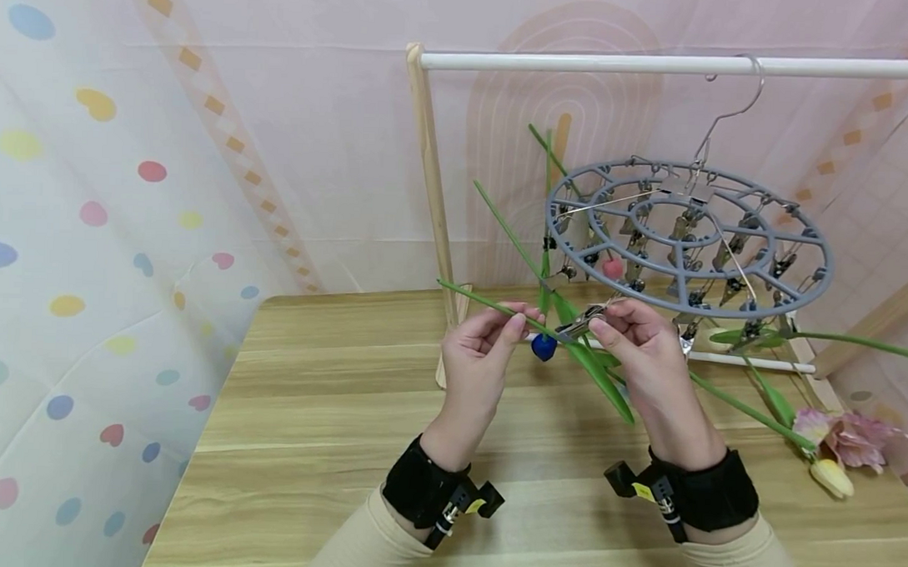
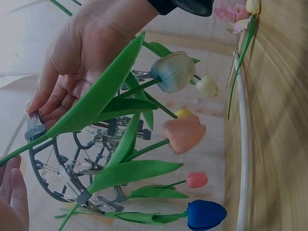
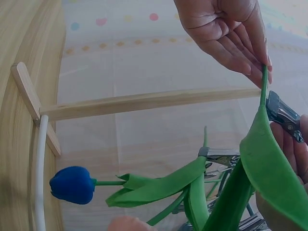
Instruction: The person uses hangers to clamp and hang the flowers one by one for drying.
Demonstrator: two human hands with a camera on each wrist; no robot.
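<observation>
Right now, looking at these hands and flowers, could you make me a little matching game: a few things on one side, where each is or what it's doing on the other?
Things:
1. left hand
2. right hand
3. round grey clip hanger
4. pink and yellow flowers

Places or states:
a. lying on the wooden table
b. pinching a metal clip
c. hooked over the white rail
d. pinching a green stem

Pairs: 1-d, 2-b, 3-c, 4-a
</observation>
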